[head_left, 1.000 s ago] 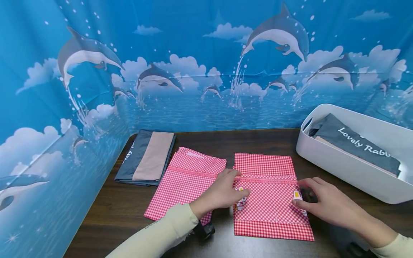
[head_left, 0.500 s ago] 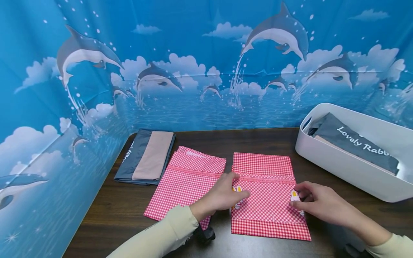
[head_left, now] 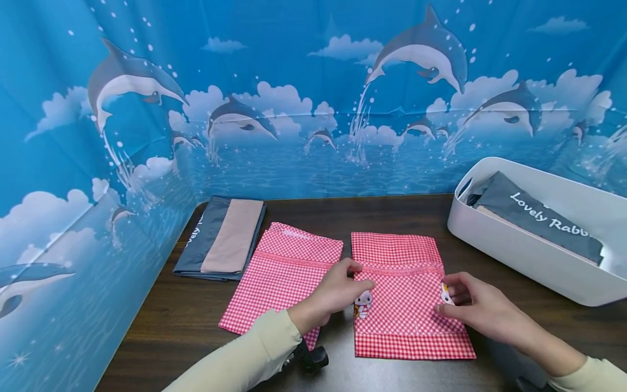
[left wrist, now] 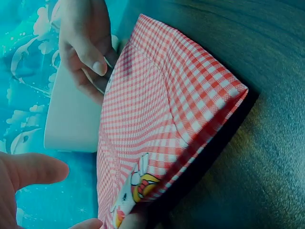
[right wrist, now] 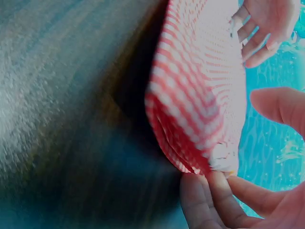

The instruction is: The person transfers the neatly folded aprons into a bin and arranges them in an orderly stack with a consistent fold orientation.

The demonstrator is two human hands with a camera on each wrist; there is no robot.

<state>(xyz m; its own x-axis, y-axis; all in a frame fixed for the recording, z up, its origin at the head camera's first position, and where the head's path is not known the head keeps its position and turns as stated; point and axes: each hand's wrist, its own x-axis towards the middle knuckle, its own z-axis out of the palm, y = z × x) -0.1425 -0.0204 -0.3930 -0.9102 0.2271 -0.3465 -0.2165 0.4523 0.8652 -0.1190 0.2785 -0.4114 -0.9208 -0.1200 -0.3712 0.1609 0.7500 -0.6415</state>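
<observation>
A folded red-and-white checked cloth [head_left: 399, 305] lies flat in front of me, with a cartoon rabbit print [head_left: 363, 306] near its left edge. My left hand [head_left: 335, 288] touches that edge with its fingertips; the left wrist view shows the thumb [left wrist: 40, 169] raised away from the cloth. At the right edge is my right hand [head_left: 482, 310], partly covering another rabbit print. Its fingers [right wrist: 221, 198] press against the layered edge in the right wrist view, while the thumb [right wrist: 281, 105] stands apart. Beneath my left forearm, a second folded checked cloth [head_left: 289, 272] is partly hidden.
Back left on the dark wood table [head_left: 161, 326] lies a folded grey-and-beige cloth [head_left: 230, 237]. A white bin [head_left: 514, 261] at the right holds a grey cloth [head_left: 539, 215] lettered "Lovely Rabb". Behind the table hangs a blue dolphin curtain [head_left: 294, 163].
My right hand has shifted slightly left, and the cloth's right edge has come inward with it. My left hand stays near the left edge, where more of the rabbit print now shows.
</observation>
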